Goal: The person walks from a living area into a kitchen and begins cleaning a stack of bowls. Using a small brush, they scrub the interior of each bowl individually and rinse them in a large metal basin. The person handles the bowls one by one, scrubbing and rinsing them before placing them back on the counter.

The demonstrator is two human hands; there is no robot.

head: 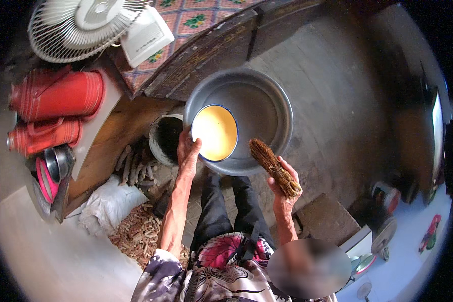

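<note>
My left hand (189,152) grips the near left side of a bowl (215,133) with a pale yellow inside and a blue rim, thumb at its edge. The bowl is over the left part of a wide grey metal basin (285,113). In my right hand (285,185) is a brush of bundled brown bristles (273,166), tied near its lower end. Its bristle tips point up and left, over the basin's near right rim. Whether the brush touches the basin I cannot tell.
A dark-filled bucket (154,145) stands left of the basin, near sticks (134,170), a white sack (113,202) and a heap of corncobs (139,230). Red thermos flasks (60,94) and a fan (87,26) are upper left. A wooden cabinet (211,53) borders the far side.
</note>
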